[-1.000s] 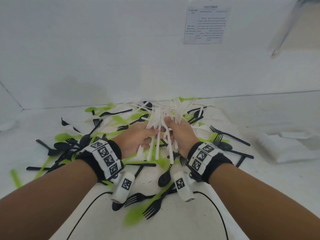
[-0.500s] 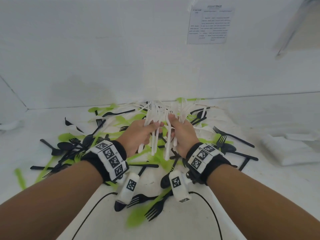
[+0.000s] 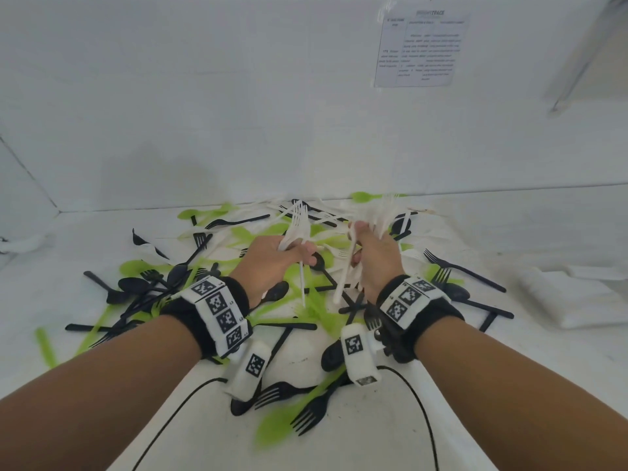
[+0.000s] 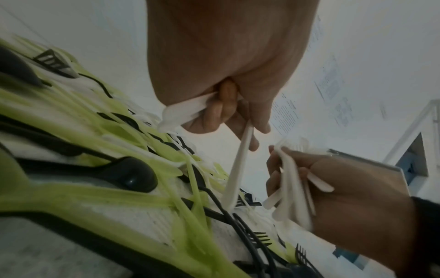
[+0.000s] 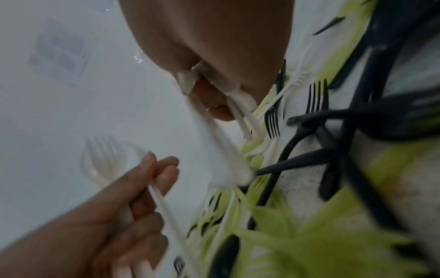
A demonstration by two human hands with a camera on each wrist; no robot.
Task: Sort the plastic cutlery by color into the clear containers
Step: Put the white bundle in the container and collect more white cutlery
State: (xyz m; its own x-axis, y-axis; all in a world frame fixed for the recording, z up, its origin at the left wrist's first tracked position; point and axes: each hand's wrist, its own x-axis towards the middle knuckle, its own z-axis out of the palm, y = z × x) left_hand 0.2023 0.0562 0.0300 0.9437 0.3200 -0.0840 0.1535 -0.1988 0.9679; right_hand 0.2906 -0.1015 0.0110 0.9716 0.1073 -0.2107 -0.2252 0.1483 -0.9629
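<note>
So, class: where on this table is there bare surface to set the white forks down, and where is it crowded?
Bare table lies right of the pile, between the black fork and the back wall. Another bare strip lies far left, beyond the green piece. It is crowded under the left hand and right hand.

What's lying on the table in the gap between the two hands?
In the head view, a black spoon and green cutlery lie between left hand and right hand.

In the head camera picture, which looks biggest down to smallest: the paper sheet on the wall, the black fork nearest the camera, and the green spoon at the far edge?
1. Paper sheet
2. Black fork, enlarged by nearness
3. Green spoon
</note>
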